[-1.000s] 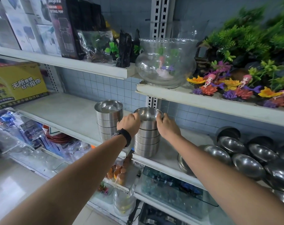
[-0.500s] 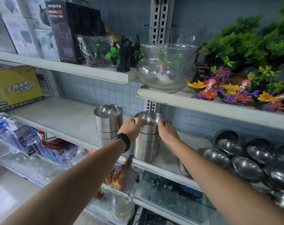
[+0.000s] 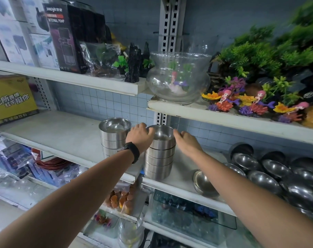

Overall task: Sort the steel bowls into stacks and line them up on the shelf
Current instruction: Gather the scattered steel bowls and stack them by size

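Two stacks of steel bowls stand side by side on the white middle shelf [image 3: 62,135]. The left stack [image 3: 112,138] stands free. My left hand [image 3: 140,137], with a black wristband, has its fingers curled over the left rim of the top bowl [image 3: 162,134] of the right stack [image 3: 160,160]. My right hand [image 3: 187,143] is at that bowl's right side, fingers fairly straight, tips at the rim. Further right on the same shelf lie several loose steel bowls [image 3: 270,179].
A tilted bowl [image 3: 204,184] leans near the shelf's front edge, right of the stacks. The upper shelf [image 3: 223,117] overhangs the stack closely and carries a glass fishbowl [image 3: 178,81] and plastic plants. A yellow box [image 3: 10,99] stands at the far left.
The camera has tilted up a little. My right hand's fingers have loosened from round the top bowl to its rim. The stacks stay where they were.
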